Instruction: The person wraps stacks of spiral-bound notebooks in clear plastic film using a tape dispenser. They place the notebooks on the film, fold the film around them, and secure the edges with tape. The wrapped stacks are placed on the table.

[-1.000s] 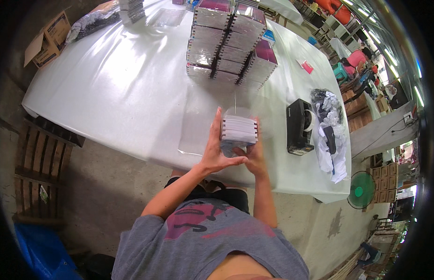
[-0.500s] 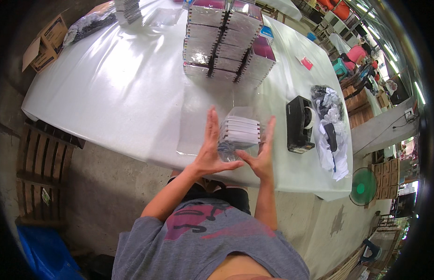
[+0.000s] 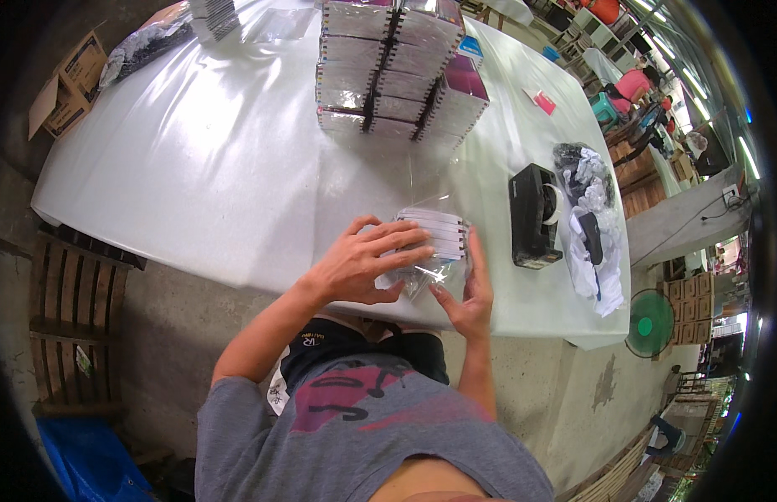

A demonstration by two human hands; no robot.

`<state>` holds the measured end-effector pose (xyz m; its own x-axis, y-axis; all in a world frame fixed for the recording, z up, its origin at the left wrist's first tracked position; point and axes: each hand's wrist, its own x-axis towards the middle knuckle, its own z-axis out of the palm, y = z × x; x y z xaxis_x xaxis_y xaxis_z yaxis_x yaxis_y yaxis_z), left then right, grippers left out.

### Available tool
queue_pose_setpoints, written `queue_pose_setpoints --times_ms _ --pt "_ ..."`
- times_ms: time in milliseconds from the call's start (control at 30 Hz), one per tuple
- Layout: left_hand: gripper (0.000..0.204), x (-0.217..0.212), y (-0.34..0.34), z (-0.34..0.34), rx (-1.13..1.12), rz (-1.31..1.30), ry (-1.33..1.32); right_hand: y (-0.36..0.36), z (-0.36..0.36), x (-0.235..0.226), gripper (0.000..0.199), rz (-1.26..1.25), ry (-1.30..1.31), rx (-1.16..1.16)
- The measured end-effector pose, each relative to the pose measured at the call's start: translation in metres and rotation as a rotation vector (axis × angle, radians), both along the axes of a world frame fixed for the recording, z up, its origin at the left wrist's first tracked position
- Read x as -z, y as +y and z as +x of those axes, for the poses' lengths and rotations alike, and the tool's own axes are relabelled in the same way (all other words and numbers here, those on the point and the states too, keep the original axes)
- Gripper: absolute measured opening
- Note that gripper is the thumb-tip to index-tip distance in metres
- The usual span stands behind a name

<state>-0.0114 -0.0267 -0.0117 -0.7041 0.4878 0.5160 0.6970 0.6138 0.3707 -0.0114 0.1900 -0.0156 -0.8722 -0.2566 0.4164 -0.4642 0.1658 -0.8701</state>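
Note:
A small stack of thin white-edged items (image 3: 447, 233) lies near the table's front edge, wrapped loosely in clear plastic film (image 3: 430, 280). Across its left side and top reach the spread fingers of my left hand (image 3: 362, 258); the thumb points toward the film's near end. Along the stack's right side stand the outstretched fingers of my right hand (image 3: 474, 289), its thumb apart and close to the gathered film. Both hands are open around the stack, neither gripping it. My left fingers hide part of the stack.
Tall rows of film-wrapped stacks (image 3: 388, 71) stand beyond my hands on the white-covered table (image 3: 196, 184). To the right sit a black tape dispenser (image 3: 532, 217) and crumpled plastic (image 3: 593, 188). A carton (image 3: 83, 71) is at far left; a person (image 3: 635, 88) sits at far right.
My left hand has come from upright beside the stack to lie over its left side and top. My right hand stays along the right side. The film's near end has shifted.

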Motion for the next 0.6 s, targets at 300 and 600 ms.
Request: queue_pose_setpoints --times_ms 300,600 --pt "0.075 -0.019 -0.008 0.000 0.001 -0.215 -0.144 0.009 -0.016 -0.014 0.059 0.469 0.257 -0.044" --pt "0.066 -0.012 -0.017 -0.030 0.121 0.524 -0.109 0.006 -0.022 -0.015 0.054 0.643 0.416 0.006"
